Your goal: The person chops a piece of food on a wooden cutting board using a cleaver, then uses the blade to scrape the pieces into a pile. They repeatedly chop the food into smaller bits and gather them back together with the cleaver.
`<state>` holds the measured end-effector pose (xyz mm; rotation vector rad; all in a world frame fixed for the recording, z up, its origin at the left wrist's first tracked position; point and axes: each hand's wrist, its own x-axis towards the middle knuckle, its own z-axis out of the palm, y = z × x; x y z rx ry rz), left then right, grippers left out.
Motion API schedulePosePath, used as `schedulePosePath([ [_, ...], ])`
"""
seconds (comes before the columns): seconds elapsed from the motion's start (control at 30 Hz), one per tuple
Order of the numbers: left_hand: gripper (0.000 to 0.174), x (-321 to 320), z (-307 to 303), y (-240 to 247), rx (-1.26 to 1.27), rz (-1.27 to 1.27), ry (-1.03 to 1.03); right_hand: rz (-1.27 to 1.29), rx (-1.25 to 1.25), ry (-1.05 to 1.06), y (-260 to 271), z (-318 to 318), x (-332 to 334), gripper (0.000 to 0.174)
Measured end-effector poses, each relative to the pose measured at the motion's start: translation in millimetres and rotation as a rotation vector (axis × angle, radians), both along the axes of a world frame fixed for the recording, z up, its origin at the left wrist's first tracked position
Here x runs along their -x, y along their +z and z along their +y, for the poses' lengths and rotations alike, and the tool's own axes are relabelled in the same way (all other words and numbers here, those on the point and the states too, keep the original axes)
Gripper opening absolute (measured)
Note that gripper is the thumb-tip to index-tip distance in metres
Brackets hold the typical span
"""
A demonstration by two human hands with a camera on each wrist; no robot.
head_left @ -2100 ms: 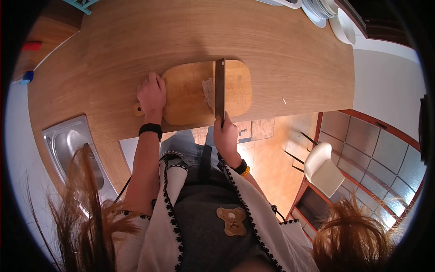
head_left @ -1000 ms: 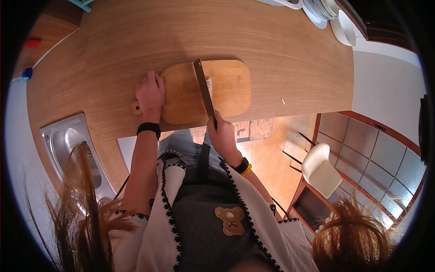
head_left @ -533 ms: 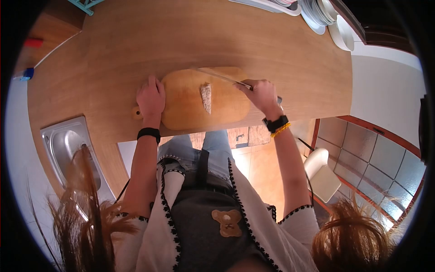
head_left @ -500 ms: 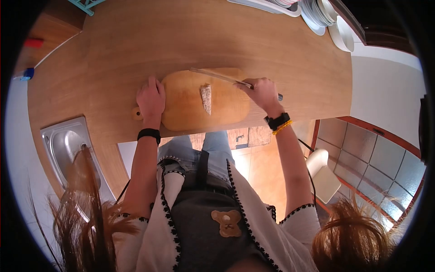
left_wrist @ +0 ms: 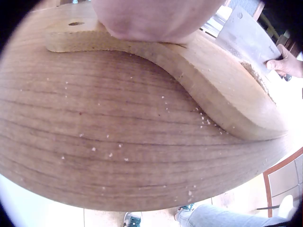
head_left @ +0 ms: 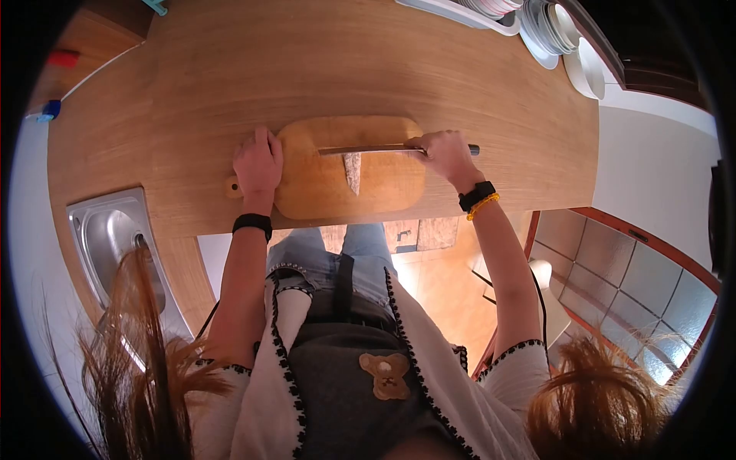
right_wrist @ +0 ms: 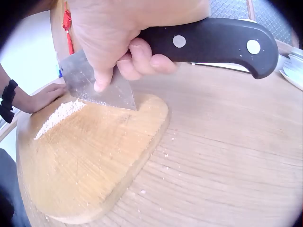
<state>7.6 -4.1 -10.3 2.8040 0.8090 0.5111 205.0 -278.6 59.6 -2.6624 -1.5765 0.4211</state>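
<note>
My right hand (head_left: 447, 153) grips a cleaver (right_wrist: 208, 45) by its black handle and the heel of its blade, the thumb laid on the blade's flat side. The blade (head_left: 360, 149) stands across the far part of a wooden cutting board (head_left: 307, 180). Its edge meets the far end of a narrow wedge of finely chopped pale food (right_wrist: 59, 118). My left hand (head_left: 259, 162) holds the board at its left end, next to the handle with the hole. In the left wrist view the heel of that hand (left_wrist: 156, 21) lies on the board's neck; the fingers are hidden there.
Small pale crumbs (left_wrist: 111, 151) lie scattered on the wooden counter (head_left: 230, 69). A steel sink (head_left: 115, 222) is at the left. Plates (head_left: 546, 34) and a white bowl (head_left: 586, 69) stand at the back right. A white chair (head_left: 548, 314) stands on the floor at the right.
The cleaver has turned from pointing away from the body to lying crosswise, as my right hand moved right and outward. Lately the blade came nearer, to the chopped food's far end. Left hand stays.
</note>
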Motion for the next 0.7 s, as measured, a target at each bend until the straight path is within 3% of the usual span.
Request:
schedulePosePath([
  [0.23,0.011,-0.2,1.6,-0.7,0.016,-0.046,-0.021,-0.035,-0.044,0.007,4.5,-5.1,9.1,0.022],
  [0.3,0.011,0.9,1.5,0.1,0.021,-0.027,-0.016,0.033,-0.327,-0.159,12.2,-8.6,21.2,0.021],
  [0.33,0.011,0.7,0.9,1.0,0.029,-0.008,-0.011,0.031,-0.326,-0.158,15.7,-10.5,31.4,0.021],
  [0.4,0.011,0.1,0.6,1.1,0.028,-0.024,-0.008,0.212,-0.435,-0.492,22.4,-12.6,60.4,0.018],
  [0.47,0.011,0.2,0.5,0.9,0.027,-0.039,-0.006,0.452,-0.447,-0.697,11.6,-24.9,94.2,0.016],
  [0.5,0.011,0.6,0.9,0.2,0.022,-0.023,-0.002,0.739,-0.42,-0.94,21.3,-18.5,111.3,0.019],
  [0.57,0.011,0.3,-0.4,0.4,0.018,-0.008,0.001,0.897,-0.491,-1.131,27.6,-9.1,140.4,0.02],
  [0.63,0.011,-0.5,0.5,0.8,0.0,0.002,0.009,0.886,-0.527,-1.194,26.3,-2.1,161.3,0.018],
  [0.7,0.011,-0.3,0.3,1.2,0.008,0.0,0.003,0.677,-0.526,-1.116,7.8,-0.5,179.1,0.017],
])
